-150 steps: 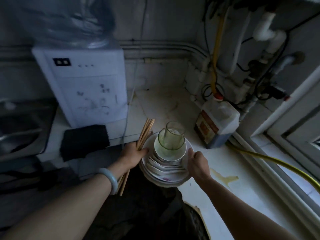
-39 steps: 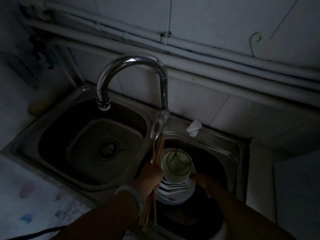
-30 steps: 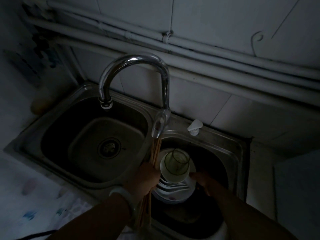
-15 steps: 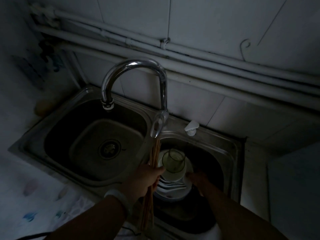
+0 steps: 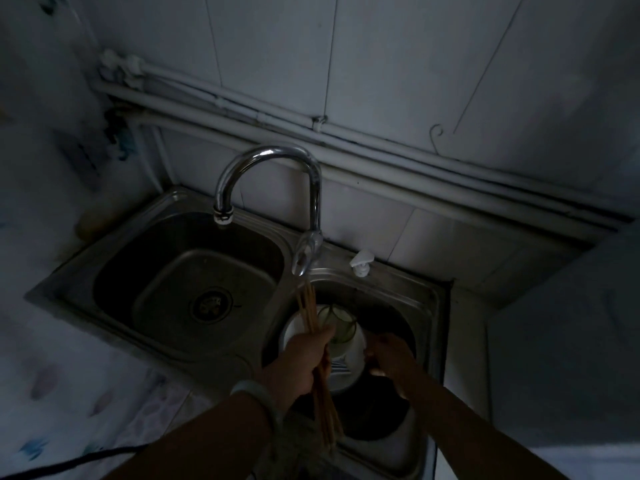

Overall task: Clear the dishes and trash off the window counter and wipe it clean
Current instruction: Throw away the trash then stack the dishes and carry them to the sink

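Currently, left hand (image 5: pixel 304 362) is clamped round a bundle of wooden chopsticks (image 5: pixel 308 313), upper ends just below the faucet (image 5: pixel 313 202) base. Right hand (image 5: pixel 389 355) grips the right edge of the stack of white dishes (image 5: pixel 348 372), a clear glass (image 5: pixel 341 327) sitting in the top bowl. Stack is low inside the right basin (image 5: pixel 429 327) of the steel double sink, over a dark round pan (image 5: pixel 370 414); too dim to tell whether they touch.

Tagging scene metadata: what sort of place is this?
Probably a dim home kitchen: double-basin steel sink with gooseneck faucet, exposed pipes on tiled wall, stack of dishes and chopsticks at the right basin.
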Demonstrator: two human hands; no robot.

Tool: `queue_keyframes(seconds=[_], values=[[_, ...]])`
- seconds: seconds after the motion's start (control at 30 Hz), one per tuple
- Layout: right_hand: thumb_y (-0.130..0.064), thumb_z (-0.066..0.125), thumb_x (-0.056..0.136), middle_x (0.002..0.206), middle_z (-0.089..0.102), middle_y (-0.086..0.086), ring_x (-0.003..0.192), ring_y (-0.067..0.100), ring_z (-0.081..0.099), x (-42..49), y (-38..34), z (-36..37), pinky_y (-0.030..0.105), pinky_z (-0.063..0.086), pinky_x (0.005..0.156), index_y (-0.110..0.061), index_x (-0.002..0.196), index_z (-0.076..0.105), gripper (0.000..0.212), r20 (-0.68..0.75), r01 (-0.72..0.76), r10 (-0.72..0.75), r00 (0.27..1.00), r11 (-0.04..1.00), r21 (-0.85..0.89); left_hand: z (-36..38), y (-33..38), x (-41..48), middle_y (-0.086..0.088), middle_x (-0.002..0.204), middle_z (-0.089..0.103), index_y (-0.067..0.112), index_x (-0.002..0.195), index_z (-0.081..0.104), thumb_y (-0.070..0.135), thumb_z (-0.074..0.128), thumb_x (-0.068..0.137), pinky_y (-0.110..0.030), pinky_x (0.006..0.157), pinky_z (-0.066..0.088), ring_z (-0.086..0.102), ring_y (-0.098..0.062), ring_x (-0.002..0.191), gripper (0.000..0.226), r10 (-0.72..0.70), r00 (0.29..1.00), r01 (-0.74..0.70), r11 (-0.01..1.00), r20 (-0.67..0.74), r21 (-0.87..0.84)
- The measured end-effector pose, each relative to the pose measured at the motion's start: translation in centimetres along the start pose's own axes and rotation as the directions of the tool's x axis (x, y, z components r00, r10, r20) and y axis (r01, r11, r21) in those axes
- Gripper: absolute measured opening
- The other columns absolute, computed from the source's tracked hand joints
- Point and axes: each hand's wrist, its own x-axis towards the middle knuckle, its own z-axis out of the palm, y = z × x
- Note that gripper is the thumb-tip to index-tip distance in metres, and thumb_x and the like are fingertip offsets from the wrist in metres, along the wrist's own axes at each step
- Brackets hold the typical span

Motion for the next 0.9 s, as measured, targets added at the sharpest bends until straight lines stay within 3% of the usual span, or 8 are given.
queue_keyframes(seconds=[0.13, 0.27, 0.33, 0.43, 0.6, 0.67, 0.77, 0.9], values=[[-0.039, 0.052, 0.096, 0.096, 0.068, 0.014, 0.082, 0.024, 0.066, -3.9, -1.8, -1.3, 0.032, 0.054, 0.068, -0.012, 0.115, 0.059, 0.034, 0.170, 0.053, -0.057, 0.984, 0.998, 0.024, 3.0, -0.6, -1.6, -0.011, 0.074, 0.061, 0.007, 0.085, 0.063, 0.040, 0.065, 0.087, -0.028, 0.052, 0.054, 0.062, -0.021, 0.056, 0.033, 0.037, 0.995, -0.018, 0.981, 0.094, -0.191], [-0.059, 0.041, 0.093, 0.097, 0.073, 0.003, 0.088, 0.020, 0.071, -7.7, -3.1, -1.9, 0.032, 0.057, 0.068, -0.025, 0.107, 0.064, 0.044, 0.400, 0.081, -0.086, 0.913, 0.996, 0.030, 5.4, -0.2, -3.4, -0.018, 0.103, 0.071, 0.004, 0.104, 0.064, 0.042, 0.059, 0.091, -0.048, 0.088, 0.055, 0.068, -0.033, 0.093, 0.040, 0.168, 0.971, -0.112, 0.948, 0.168, -0.299], [-0.064, 0.042, 0.089, 0.102, 0.072, 0.006, 0.088, 0.024, 0.071, -8.5, -3.1, -2.1, 0.033, 0.058, 0.065, -0.028, 0.120, 0.056, 0.049, 0.431, 0.088, -0.077, 0.899, 0.996, -0.005, 6.0, 0.0, -3.6, -0.015, 0.087, 0.072, 0.002, 0.096, 0.064, 0.040, 0.057, 0.093, -0.045, 0.084, 0.054, 0.067, -0.033, 0.088, 0.038, 0.202, 0.965, -0.135, 0.931, 0.170, -0.338], [-0.063, 0.053, 0.083, 0.079, 0.069, 0.005, 0.055, 0.017, 0.059, -9.1, -3.4, -2.7, 0.024, 0.046, 0.047, -0.015, 0.114, 0.059, 0.058, 0.429, 0.124, -0.103, 0.897, 0.992, -0.022, 6.2, 0.1, -3.8, -0.006, 0.068, 0.064, 0.007, 0.078, 0.059, 0.039, 0.055, 0.095, -0.036, 0.069, 0.050, 0.064, -0.023, 0.070, 0.037, 0.209, 0.945, -0.112, 0.930, 0.252, -0.351], [-0.034, 0.070, 0.084, 0.056, 0.051, 0.001, 0.041, 0.011, 0.039, -8.8, -3.9, -4.8, 0.022, 0.032, 0.041, -0.015, 0.082, 0.059, 0.022, 0.419, 0.173, -0.033, 0.908, 0.938, -0.299, 5.8, 1.7, -3.4, -0.003, 0.054, 0.055, 0.011, 0.070, 0.055, 0.024, 0.057, 0.095, -0.031, 0.060, 0.047, 0.053, -0.017, 0.060, 0.029, 0.211, 0.954, -0.101, 0.896, 0.215, -0.432], [-0.025, 0.065, 0.081, 0.056, 0.049, 0.001, 0.044, 0.013, 0.040, -8.3, -4.0, -5.3, 0.027, 0.034, 0.046, -0.017, 0.081, 0.058, 0.011, 0.334, 0.213, -0.036, 0.942, 0.832, -0.512, 4.9, 3.3, -2.8, 0.001, 0.045, 0.050, 0.012, 0.069, 0.051, 0.018, 0.055, 0.095, -0.026, 0.053, 0.044, 0.050, -0.012, 0.048, 0.027, 0.241, 0.958, -0.124, 0.837, 0.155, -0.533], [-0.020, 0.057, 0.086, 0.067, 0.051, -0.002, 0.056, 0.013, 0.051, -8.0, -5.2, -5.6, 0.022, 0.039, 0.051, -0.023, 0.077, 0.051, 0.012, 0.274, 0.307, -0.143, 0.951, 0.526, -0.793, 2.7, 5.0, -2.2, 0.004, 0.041, 0.048, 0.015, 0.064, 0.050, 0.023, 0.058, 0.094, -0.020, 0.046, 0.044, 0.047, -0.007, 0.036, 0.032, 0.257, 0.964, -0.167, 0.776, 0.063, -0.608], [-0.041, 0.047, 0.086, 0.094, 0.060, 0.006, 0.093, 0.025, 0.060, -7.1, -6.4, -5.0, 0.029, 0.048, 0.076, -0.025, 0.073, 0.045, 0.020, 0.297, 0.375, -0.321, 0.899, 0.217, -0.901, 1.9, 5.3, -1.1, 0.004, 0.041, 0.044, 0.019, 0.058, 0.049, 0.061, 0.053, 0.087, -0.024, 0.057, 0.044, 0.044, -0.012, 0.040, 0.051, 0.227, 0.974, -0.153, 0.714, 0.019, -0.683]])
